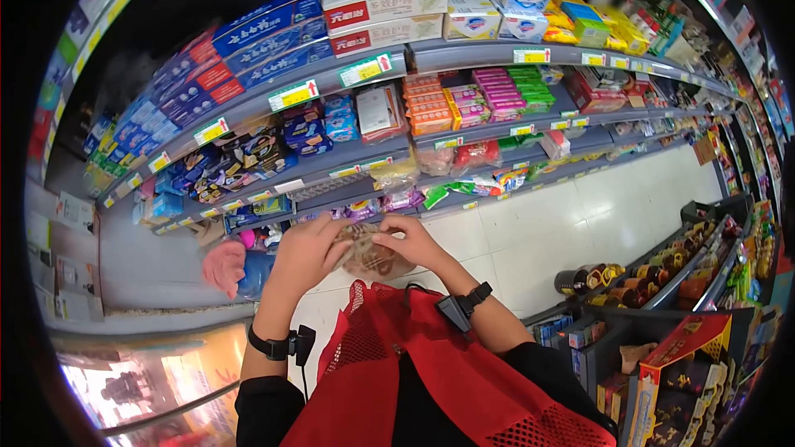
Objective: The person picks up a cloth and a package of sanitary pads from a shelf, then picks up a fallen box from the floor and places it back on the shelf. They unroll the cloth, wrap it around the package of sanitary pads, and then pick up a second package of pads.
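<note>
Bag [378, 260], brownish, apparently see-through plastic: held between both hands, above pale floor [530, 269], before the shelves [253, 114]. Left hand [310, 248]: half-curled, thumb and fingertips on one side. Right hand [411, 242]: thumb and forefinger nearly closed on the other. Step, as judged: working the upper edge; next move calls for light, paired pinching. Contents: indistinct. Underside: hidden.

Blue boxes [269, 40] beside white cartons [397, 0], price tags [365, 69] along the grey shelf edge [248, 115]

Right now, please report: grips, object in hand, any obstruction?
Left grip and right grip both on crumpled, brownish, translucent plastic bag. Contents hard to make out. Nothing visibly in the way.
</note>
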`<state>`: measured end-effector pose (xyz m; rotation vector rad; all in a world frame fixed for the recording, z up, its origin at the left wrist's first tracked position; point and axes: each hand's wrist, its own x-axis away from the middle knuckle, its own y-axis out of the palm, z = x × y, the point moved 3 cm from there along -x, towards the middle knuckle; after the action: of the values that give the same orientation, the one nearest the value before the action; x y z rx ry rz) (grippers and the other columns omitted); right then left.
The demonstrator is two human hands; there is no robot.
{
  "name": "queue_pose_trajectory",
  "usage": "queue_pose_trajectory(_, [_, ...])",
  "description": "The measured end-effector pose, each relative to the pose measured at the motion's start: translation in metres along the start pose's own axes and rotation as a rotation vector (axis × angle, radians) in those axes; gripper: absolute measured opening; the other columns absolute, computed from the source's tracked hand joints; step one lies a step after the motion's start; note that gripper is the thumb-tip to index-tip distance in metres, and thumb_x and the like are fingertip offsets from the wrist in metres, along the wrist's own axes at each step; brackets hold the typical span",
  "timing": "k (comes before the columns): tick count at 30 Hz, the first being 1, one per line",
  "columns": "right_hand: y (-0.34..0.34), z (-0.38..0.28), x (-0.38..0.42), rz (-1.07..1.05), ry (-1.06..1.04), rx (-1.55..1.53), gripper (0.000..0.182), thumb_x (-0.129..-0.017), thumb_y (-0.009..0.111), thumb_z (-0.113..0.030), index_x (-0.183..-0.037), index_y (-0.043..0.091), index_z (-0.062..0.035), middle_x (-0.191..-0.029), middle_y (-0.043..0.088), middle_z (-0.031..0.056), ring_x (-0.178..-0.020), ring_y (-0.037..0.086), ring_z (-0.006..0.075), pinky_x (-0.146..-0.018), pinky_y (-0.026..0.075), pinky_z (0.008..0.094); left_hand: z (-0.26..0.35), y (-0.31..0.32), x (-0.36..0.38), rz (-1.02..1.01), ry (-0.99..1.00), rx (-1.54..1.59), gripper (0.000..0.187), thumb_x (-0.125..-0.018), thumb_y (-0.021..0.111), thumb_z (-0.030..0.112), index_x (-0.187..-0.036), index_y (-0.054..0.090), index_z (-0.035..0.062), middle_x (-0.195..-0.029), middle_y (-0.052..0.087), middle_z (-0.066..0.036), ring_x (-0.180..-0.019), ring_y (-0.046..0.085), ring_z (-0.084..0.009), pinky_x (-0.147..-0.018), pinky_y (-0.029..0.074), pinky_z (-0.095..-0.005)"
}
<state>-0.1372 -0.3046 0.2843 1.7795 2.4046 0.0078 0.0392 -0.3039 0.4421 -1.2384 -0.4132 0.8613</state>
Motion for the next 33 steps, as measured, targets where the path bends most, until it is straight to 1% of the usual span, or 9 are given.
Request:
queue_pose_trajectory(4, [0.002, -0.001, 0.0, 0.088, 0.028, 0.048, 0.019, -0.089, 0.061, -0.017, -0.084, 0.055, -0.0003, -0.072, 0.052, 0.0037, -0.069, 0.051, 0.0137, -0.065, 0.043, 0.0326, 0.004, 0.0, 0.019, 0.005, -0.025, -0.091, 0.049, -0.067, 0.075, 0.029, -0.107, 0.056, 0.0092, -0.082, 0.054, -0.011, -0.079, 0.059, -0.0314, -0.064, 0.045, -0.0394])
queue_pose_trajectory(5, [0.007, -0.003, -0.002, 0.136, -0.135, 0.144, 0.022, -0.092, 0.055, -0.019, -0.082, 0.052, 0.0002, -0.068, 0.049, 0.0083, -0.063, 0.049, 0.0184, -0.061, 0.041, 0.0359, 0.003, 0.005, 0.025, -0.024, -0.061, -0.11, 0.054, -0.063, 0.076, 0.024, -0.109, 0.054, 0.0096, -0.087, 0.055, -0.011, -0.082, 0.059, -0.032, -0.067, 0.046, -0.0404])
queue_pose_trajectory(9, [0.022, -0.014, -0.001, 0.112, -0.162, 0.354, 0.027, -0.093, 0.052, -0.024, -0.082, 0.047, -0.0004, -0.068, 0.048, 0.0166, -0.06, 0.047, 0.0277, -0.059, 0.04, 0.0381, -0.014, 0.015, 0.049, 0.01, -0.152, -0.015, 0.049, -0.065, 0.073, 0.014, -0.109, 0.054, 0.0076, -0.099, 0.057, -0.011, -0.089, 0.059, -0.032, -0.074, 0.047, -0.0412])
queue_pose_trajectory(12, [0.032, -0.018, 0.001, -0.043, -0.038, 0.284, 0.026, -0.091, 0.056, -0.026, -0.088, 0.047, -0.0016, -0.07, 0.053, 0.0182, -0.063, 0.052, 0.0347, -0.059, 0.041, 0.0416, -0.017, 0.004, 0.057, 0.022, -0.123, 0.047, 0.039, -0.067, 0.069, 0.006, -0.103, 0.056, 0.0065, -0.098, 0.058, -0.012, -0.088, 0.059, -0.0329, -0.074, 0.048, -0.0405])
queue_pose_trajectory(13, [0.034, -0.029, 0.005, -0.138, 0.162, 0.217, 0.032, -0.086, 0.062, -0.03, -0.094, 0.046, -0.003, -0.074, 0.057, 0.0206, -0.069, 0.056, 0.0396, -0.061, 0.043, 0.0451, -0.016, -0.001, 0.058, 0.012, -0.096, 0.052, 0.034, -0.068, 0.067, 0.005, -0.101, 0.057, 0.0059, -0.098, 0.059, -0.012, -0.087, 0.059, -0.0334, -0.073, 0.048, -0.0401])
queue_pose_trajectory(16, [0.04, -0.043, 0.004, -0.07, -0.07, 0.62, 0.037, -0.081, 0.068, -0.027, -0.099, 0.046, -0.0038, -0.077, 0.057, 0.0167, -0.072, 0.058, 0.0384, -0.064, 0.045, 0.043, -0.031, -0.004, 0.066, 0.095, -0.111, 0.179, 0.022, -0.072, 0.063, 0.002, -0.094, 0.06, 0.0036, -0.098, 0.061, -0.012, -0.084, 0.06, -0.0341, -0.071, 0.049, -0.0373])
queue_pose_trajectory(25, [0.08, -0.027, -0.025, 0.043, -0.186, 0.929, 0.036, -0.069, 0.067, -0.013, -0.099, 0.049, -0.0033, -0.095, 0.057, 0.0169, -0.093, 0.057, 0.0351, -0.074, 0.048, 0.0441, -0.068, -0.016, 0.077, 0.215, -0.389, 0.564, 0.015, -0.079, 0.056, -0.002, -0.093, 0.061, -0.0001, -0.083, 0.062, -0.015, -0.074, 0.061, -0.0271, -0.067, 0.047, -0.0312])
queue_pose_trajectory(29, [0.093, 0.004, -0.037, 0.122, -0.035, 1.14, 0.03, -0.068, 0.065, -0.013, -0.096, 0.055, -0.0074, -0.098, 0.055, 0.0123, -0.096, 0.055, 0.0304, -0.076, 0.049, 0.0417, -0.092, -0.015, 0.088, 0.201, -0.555, 0.621, 0.015, -0.079, 0.055, -0.001, -0.093, 0.06, -0.0003, -0.081, 0.062, -0.015, -0.074, 0.062, -0.0288, -0.067, 0.046, -0.0315])
queue_pose_trajectory(33, [0.093, 0.032, -0.041, 0.125, 0.139, 1.206, 0.026, -0.069, 0.065, -0.015, -0.092, 0.059, -0.0076, -0.094, 0.058, 0.0112, -0.093, 0.058, 0.0303, -0.077, 0.05, 0.0413, -0.116, -0.009, 0.098, 0.275, -0.345, 0.455, 0.017, -0.078, 0.055, 0.003, -0.095, 0.061, 0.0027, -0.083, 0.062, -0.017, -0.078, 0.063, -0.0328, -0.068, 0.047, -0.035])
